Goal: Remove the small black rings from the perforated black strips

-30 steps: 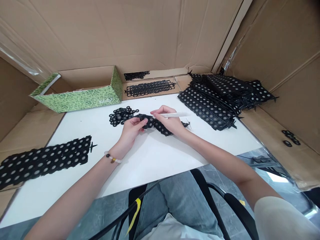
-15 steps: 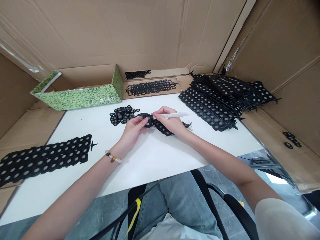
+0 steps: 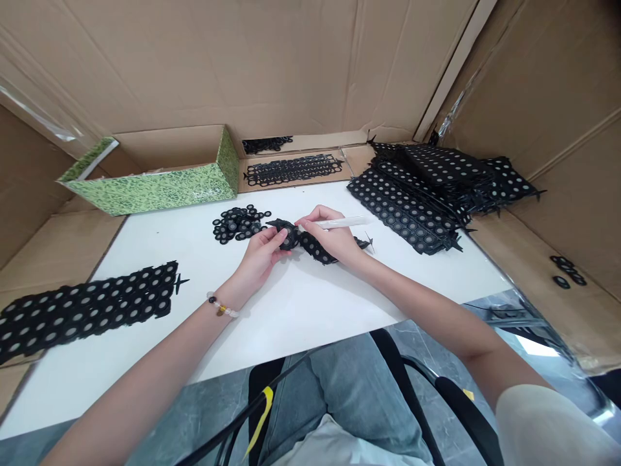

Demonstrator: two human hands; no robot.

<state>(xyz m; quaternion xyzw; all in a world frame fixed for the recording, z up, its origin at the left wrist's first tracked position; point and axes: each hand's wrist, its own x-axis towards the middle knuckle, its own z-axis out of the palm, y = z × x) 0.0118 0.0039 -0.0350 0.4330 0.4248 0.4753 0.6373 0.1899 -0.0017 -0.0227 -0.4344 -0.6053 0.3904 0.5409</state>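
A black rubber sheet (image 3: 316,248) of joined rings with pale centres lies bent on the white table between my hands. My left hand (image 3: 264,251) pinches its left end between thumb and fingers. In my right hand (image 3: 330,234) is a white pen-like tool (image 3: 347,222), its shaft pointing right and its tip at the sheet near my left fingertips. What the tip is shaped like is too small to make out. Just left of the sheet is a heap of loose black rings (image 3: 237,223).
A green-patterned box (image 3: 160,188) stands at the back left. Behind my hands lies an emptied black lattice (image 3: 294,169) on cardboard. Stacked dotted sheets (image 3: 412,194) fill the right; another dotted sheet (image 3: 92,304) lies at left. Several rings (image 3: 561,282) sit on the right cardboard.
My left hand and wrist have shifted very slightly right. The pen-like tool stays at nearly the same spot on the sheet.
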